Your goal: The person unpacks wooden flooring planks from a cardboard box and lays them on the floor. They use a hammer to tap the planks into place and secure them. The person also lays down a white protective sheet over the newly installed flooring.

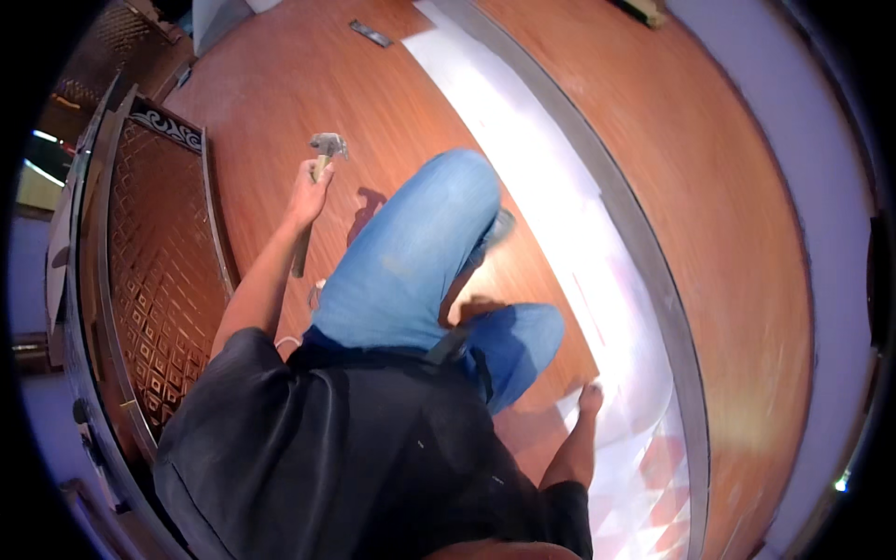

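Note:
My left hand (312, 190) is wrapped round the handle of a hammer (328, 146). Its metal head points away from me, and the handle's end sticks out below my wrist. The hammer is held clear of the reddish wood-look floor (280, 84), with a shadow beside my knee. On the right, my right hand (591, 397) is closed and touches the inner edge of a long white sheet (560, 201). Whether its fingers grip that edge is too small to make out. The sheet looks brightly lit, with reddish diamond shapes towards its near end.
A grey strip (627, 191) runs along the sheet's outer side, with more wood-look surface (747, 243) beyond. A carved brown panel (163, 271) with a metal frame stands at my left. One small dark flat piece (370, 34) lies on the far floor. My bent legs fill the middle.

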Motion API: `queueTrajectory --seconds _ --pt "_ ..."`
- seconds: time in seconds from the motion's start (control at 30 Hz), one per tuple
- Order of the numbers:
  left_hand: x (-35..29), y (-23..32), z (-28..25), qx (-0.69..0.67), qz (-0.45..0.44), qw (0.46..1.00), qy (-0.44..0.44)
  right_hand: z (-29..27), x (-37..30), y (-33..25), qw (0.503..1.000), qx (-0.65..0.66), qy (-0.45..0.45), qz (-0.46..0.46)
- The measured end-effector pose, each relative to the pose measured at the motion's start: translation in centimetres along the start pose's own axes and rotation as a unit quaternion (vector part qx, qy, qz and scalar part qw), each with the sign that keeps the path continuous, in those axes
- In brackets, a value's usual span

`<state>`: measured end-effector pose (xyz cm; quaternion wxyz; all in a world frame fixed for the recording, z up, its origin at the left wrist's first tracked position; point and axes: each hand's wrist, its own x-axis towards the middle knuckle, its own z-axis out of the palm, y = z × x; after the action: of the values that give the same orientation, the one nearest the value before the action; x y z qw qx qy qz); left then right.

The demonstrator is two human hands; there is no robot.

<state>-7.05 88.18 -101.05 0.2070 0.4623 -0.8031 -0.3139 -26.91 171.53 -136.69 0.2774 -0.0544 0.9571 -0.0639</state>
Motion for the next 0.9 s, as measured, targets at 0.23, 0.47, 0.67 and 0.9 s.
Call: queueTrajectory --seconds 0.23,0.47,0.67,0.9 --pt "12.7 -2.5 -0.6 0.064 -0.042 0.997 0.022 8.1 -12.5 -3.6 0.97 -0.02 -0.221 0.097" --pt "31.2 -19.8 8.0 0.245 -0.09 0.961 -0.092 -3.2 -3.1 -17.3 0.974 -0.081 -0.135 0.162" --pt "39.7 -20.7 25.4 0.16 -0.224 0.953 -0.129 -25.6 20.8 -42.9 0.958 -0.044 0.234 -0.158" --pt "44.3 -28.0 26.4 0.067 -0.241 0.963 -0.097 -41.2 30.4 -75.9 0.916 -0.016 0.238 -0.321"
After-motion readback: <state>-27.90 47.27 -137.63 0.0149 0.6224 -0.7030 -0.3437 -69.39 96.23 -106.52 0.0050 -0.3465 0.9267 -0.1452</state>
